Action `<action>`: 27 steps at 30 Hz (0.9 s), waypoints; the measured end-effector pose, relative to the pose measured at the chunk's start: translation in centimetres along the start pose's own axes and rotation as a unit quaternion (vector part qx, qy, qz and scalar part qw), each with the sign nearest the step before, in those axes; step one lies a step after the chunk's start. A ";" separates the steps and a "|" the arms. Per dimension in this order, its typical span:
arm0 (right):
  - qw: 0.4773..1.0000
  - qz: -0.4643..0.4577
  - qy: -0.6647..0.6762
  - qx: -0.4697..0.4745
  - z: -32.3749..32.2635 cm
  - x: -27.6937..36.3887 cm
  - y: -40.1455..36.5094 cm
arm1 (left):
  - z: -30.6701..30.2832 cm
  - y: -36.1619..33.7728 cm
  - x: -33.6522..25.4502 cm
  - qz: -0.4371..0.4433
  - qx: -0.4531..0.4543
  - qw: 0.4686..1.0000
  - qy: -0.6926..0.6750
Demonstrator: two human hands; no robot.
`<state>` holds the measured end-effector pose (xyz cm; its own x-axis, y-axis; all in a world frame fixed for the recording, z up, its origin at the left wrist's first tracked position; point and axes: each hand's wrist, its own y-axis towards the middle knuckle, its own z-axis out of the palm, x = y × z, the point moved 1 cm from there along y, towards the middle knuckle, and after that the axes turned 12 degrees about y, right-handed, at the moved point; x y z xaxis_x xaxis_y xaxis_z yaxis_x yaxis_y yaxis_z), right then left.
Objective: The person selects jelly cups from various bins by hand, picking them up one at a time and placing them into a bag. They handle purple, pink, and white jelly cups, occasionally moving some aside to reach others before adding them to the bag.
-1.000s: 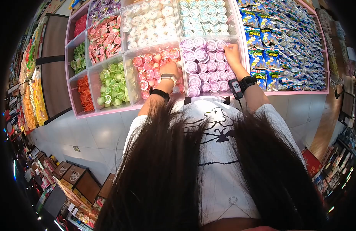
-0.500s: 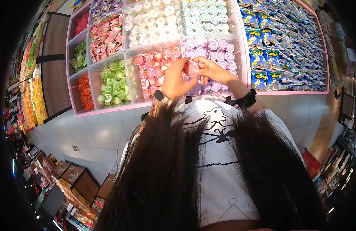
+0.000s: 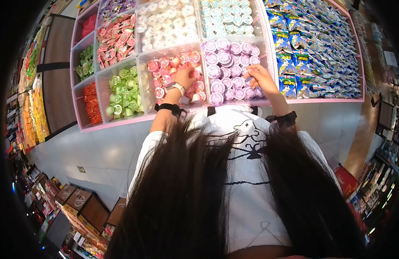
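My left hand (image 3: 185, 81), with a watch on its wrist, is down among pink-lidded jelly cups (image 3: 164, 71) in their compartment. Its fingers are curled around a pink jelly cup (image 3: 199, 70), which shows only in part. Over the neighbouring compartment of purple-lidded jelly cups (image 3: 225, 58), my right hand (image 3: 259, 78) hovers near the right side. Its fingers are loosely bent and apart, holding nothing.
Green cups (image 3: 125, 93) fill the compartment to the left. White cups (image 3: 167, 23) and light-blue-lidded cups (image 3: 226, 17) lie behind. Blue snack packets (image 3: 296, 64) are on the right. A pink rim (image 3: 111, 125) edges the display at the front.
My hands have separated from around a pink jelly cup. The left moved down-left into the pink cups; the right moved right, over the purple ones, and is now without the cup.
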<state>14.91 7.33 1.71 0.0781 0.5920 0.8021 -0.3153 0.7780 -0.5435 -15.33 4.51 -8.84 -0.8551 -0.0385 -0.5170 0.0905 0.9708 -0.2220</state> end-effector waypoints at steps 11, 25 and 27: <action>0.998 0.028 0.050 -0.039 -0.7 -1.7 -0.3 | -1.0 2.9 -4.5 -0.011 0.104 0.967 0.231; 0.999 0.029 0.009 0.022 2.1 -1.0 0.5 | -3.6 0.6 -2.7 0.005 0.011 1.000 -0.015; 0.997 0.030 -0.004 0.070 3.4 -0.6 0.8 | -5.1 -1.0 -4.2 0.022 -0.020 0.980 -0.198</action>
<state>11.42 6.91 1.63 0.0472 0.6337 0.7721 -0.4472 0.7046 -0.5510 -14.43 4.97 -2.19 -0.5857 -0.0780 -0.8067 0.0963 0.9816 -0.1648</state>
